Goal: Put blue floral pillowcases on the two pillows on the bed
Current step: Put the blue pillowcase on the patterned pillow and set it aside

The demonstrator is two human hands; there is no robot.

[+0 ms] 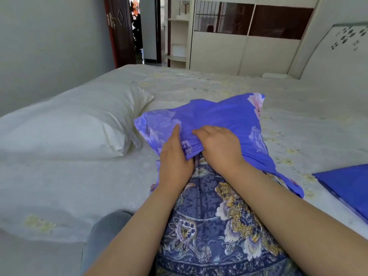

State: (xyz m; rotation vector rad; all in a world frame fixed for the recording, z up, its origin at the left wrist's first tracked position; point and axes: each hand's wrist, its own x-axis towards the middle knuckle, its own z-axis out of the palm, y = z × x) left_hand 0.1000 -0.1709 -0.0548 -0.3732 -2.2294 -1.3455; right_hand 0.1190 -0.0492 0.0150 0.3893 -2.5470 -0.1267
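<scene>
Your left hand [175, 164] and right hand [221, 148] are both bunching the open edge of the blue floral pillowcase [209, 116], fingers curled into the gathered cloth, probably so the mouth closes over the pillow propped against your lap. The bare white pillow [69, 124] is lying just left on the bed [199, 82], waiting; the second pillowcase [346, 184] is resting folded at your right.

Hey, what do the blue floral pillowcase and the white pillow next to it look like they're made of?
The blue floral pillowcase looks like thin, smooth woven fabric, maybe cotton or polyester: it bunches into fine folds where both hands grip it. The bare white pillow has a matte, creased woven cover over soft filling, judging by its puffy shape; the exact fibre can't be told.
</scene>
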